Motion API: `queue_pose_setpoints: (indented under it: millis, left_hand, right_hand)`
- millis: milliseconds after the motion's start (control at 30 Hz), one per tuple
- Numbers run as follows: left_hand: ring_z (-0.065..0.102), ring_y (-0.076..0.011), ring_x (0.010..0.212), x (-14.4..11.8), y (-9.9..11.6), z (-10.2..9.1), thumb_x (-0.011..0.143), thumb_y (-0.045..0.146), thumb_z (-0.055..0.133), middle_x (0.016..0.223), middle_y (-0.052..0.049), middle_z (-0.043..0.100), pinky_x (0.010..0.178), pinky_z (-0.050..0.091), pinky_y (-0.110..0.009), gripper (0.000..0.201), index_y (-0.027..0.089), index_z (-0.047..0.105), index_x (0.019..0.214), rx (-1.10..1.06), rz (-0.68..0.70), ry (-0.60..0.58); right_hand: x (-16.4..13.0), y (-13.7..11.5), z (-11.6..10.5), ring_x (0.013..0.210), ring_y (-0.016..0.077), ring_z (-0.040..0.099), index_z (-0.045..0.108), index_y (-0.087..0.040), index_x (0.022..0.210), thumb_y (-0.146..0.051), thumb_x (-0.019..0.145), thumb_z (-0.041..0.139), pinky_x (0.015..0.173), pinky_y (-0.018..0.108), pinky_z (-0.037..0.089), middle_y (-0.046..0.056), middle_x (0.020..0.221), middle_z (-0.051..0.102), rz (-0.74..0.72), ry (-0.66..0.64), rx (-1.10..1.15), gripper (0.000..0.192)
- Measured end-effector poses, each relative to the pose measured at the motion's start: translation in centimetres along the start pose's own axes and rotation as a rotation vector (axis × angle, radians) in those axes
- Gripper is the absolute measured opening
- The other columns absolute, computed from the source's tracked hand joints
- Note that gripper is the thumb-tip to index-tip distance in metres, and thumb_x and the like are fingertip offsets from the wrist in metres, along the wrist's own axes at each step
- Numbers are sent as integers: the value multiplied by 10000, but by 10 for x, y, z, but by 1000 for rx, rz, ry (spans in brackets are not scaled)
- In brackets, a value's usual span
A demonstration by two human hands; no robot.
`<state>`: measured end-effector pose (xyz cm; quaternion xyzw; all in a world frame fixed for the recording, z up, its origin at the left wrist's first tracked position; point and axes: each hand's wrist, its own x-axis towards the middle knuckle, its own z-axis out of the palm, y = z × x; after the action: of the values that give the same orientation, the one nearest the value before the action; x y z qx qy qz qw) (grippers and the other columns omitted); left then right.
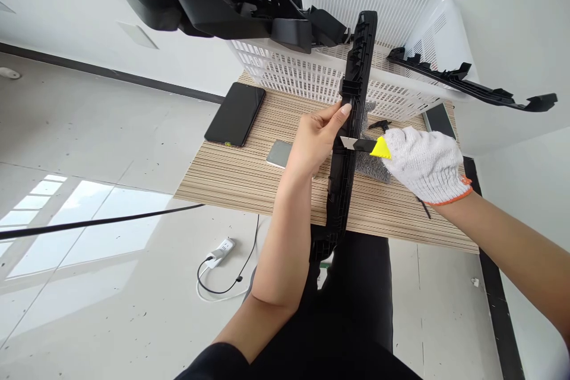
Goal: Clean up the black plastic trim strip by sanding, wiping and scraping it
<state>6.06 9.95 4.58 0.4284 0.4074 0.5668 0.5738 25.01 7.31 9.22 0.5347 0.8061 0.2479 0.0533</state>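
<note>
A long black plastic trim piece (342, 190) stretches from the white basket over the table to my lap. My bare left hand (318, 133) pinches its edge near the middle, thumb on top. In a white knit glove with an orange cuff, my right hand (421, 160) is closed around a yellow and black utility knife (379, 147). The knife's blade points left and lies across the trim piece, just below my left fingertips. A grey cloth (376, 167) sits partly under the trim piece, on its right side.
Behind the table (231, 178) stands a white plastic basket (294, 74) holding black plastic parts (249, 15), some jutting over its rim. Another black strip (472, 84) sticks out to the right. A black tablet (236, 114) and a small grey flat object (279, 153) lie left. A power strip (221, 251) is on the floor.
</note>
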Motion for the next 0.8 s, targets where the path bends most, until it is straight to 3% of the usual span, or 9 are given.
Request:
queue_pose_setpoints:
  millis: [267, 400, 567, 633, 733, 800]
  left_hand:
    - [650, -104, 752, 0, 1, 1, 868, 421, 666, 788, 23, 715, 745, 533, -262, 199, 278, 784, 941, 4, -6, -2]
    - [620, -109, 700, -4, 4, 1, 877, 436, 648, 738, 17, 694, 661, 514, -253, 224, 253, 777, 866, 26, -40, -43]
    - [607, -101, 636, -6, 10, -8, 877, 488, 631, 714, 0, 672, 583, 497, -237, 297, 225, 756, 818, -1, -106, -104]
    - [629, -105, 645, -5, 10, -11, 875, 511, 627, 746, -9, 690, 579, 501, -235, 310, 231, 758, 858, -33, -129, -100]
    - [636, -104, 648, -3, 9, -10, 855, 510, 654, 779, -12, 711, 563, 497, -217, 294, 243, 761, 913, -79, -163, -101]
    - [624, -89, 632, -1, 7, -6, 839, 473, 689, 798, -6, 723, 553, 493, -201, 255, 241, 764, 912, -117, -200, -121]
  right_hand:
    - [0, 3, 5, 567, 125, 88, 606, -173, 893, -326, 1010, 235, 538, 309, 160, 34, 688, 487, -11, -13, 18, 417]
    - [5, 8, 7, 557, 124, 195, 594, -172, 889, -344, 1003, 253, 554, 319, 149, 49, 699, 501, 52, 45, -13, 399]
    - [6, 24, 7, 570, 128, 378, 607, -167, 873, -418, 925, 427, 566, 317, 190, 66, 704, 565, 84, 60, 30, 313]
    - [1, 24, 5, 612, 146, 461, 610, -172, 917, -447, 897, 480, 588, 320, 250, 69, 743, 605, 206, 174, 147, 305]
    - [-13, 2, 0, 628, 159, 536, 584, -199, 905, -472, 912, 474, 599, 313, 354, 32, 727, 615, 583, 343, 538, 295]
    - [-21, -25, -3, 617, 157, 571, 554, -226, 837, -541, 812, 621, 601, 305, 428, -4, 720, 627, 793, 309, 883, 323]
